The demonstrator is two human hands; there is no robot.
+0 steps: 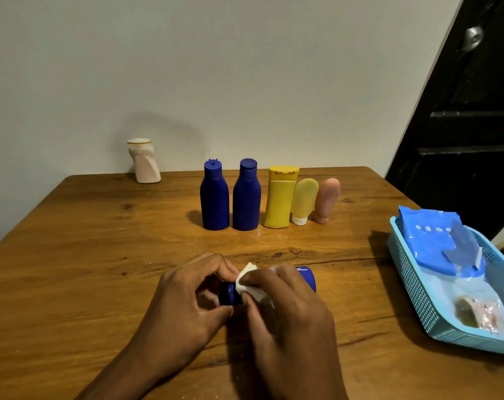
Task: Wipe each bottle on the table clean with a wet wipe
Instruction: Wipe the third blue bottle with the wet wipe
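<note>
A blue bottle (308, 278) lies sideways between my hands near the table's front, mostly covered by them. My left hand (184, 298) grips its cap end. My right hand (288, 307) presses a white wet wipe (246, 280) against the bottle's neck. Behind them a row stands upright: two blue bottles (214, 197) (246, 197), a yellow bottle (279, 197), a pale yellow tube (302, 202) and a pink tube (326, 200). A white-pink bottle (144, 161) stands alone at the back left.
A light blue mesh basket (418, 293) sits at the table's right edge, holding a blue wet-wipe pack (429, 241) and used wipes. The wooden table (72, 255) meets a pale wall at the back. A dark door (461, 125) is at the right.
</note>
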